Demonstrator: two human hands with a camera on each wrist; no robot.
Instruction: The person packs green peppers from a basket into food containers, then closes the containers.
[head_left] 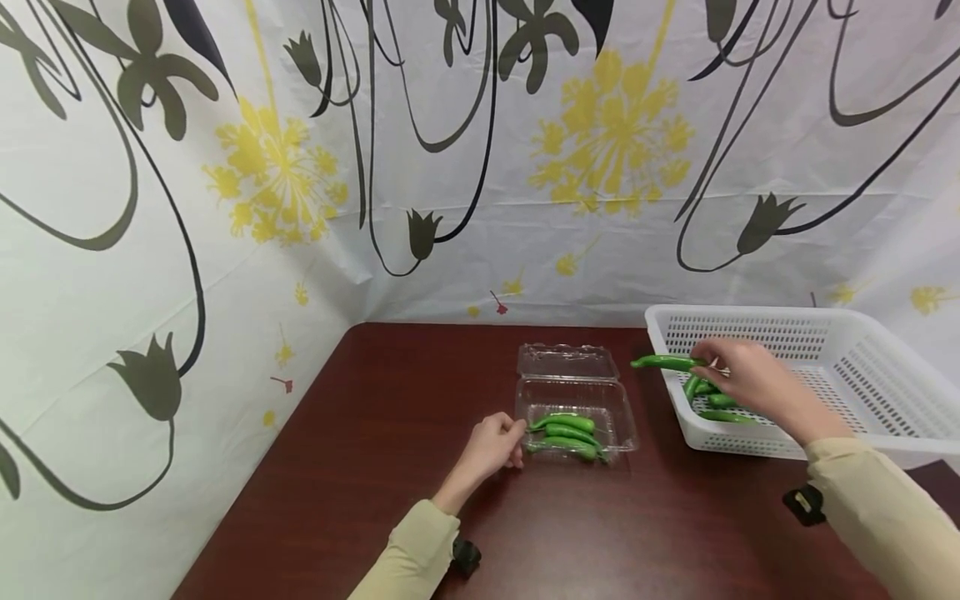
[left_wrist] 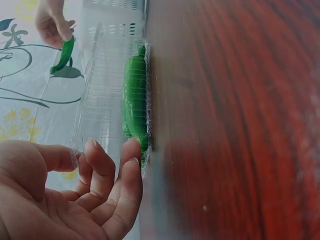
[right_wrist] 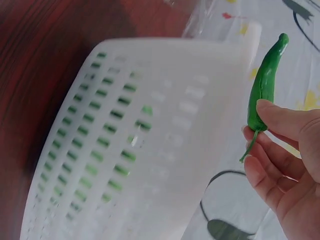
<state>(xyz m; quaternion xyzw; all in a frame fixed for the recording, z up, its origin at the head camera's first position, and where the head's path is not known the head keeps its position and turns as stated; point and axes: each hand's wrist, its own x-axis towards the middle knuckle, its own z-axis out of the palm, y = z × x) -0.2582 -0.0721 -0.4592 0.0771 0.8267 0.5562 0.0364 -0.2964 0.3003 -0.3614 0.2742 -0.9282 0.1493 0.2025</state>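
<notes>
My right hand (head_left: pixel 746 379) pinches a green chili pepper (right_wrist: pixel 265 82) near its stem, above the left rim of a white plastic basket (head_left: pixel 757 315). More green peppers (head_left: pixel 723 400) lie inside the basket below that hand. A clear plastic clamshell box (head_left: pixel 626 417) stands on the table with its lid (head_left: pixel 566 362) folded back. Several green peppers (head_left: pixel 566 433) lie side by side in it. At the box's left front corner is my left hand (head_left: pixel 491 446); the left wrist view shows thumb and fingers (left_wrist: pixel 102 167) pinching the rim.
The dark red wooden table (head_left: pixel 360 467) carries the box and, to its right, the basket. A white cloth (head_left: pixel 465 225) with grey plants and yellow flowers hangs behind and at the left. A dark item (head_left: pixel 937 492) shows at the table's right, partly hidden by the right sleeve.
</notes>
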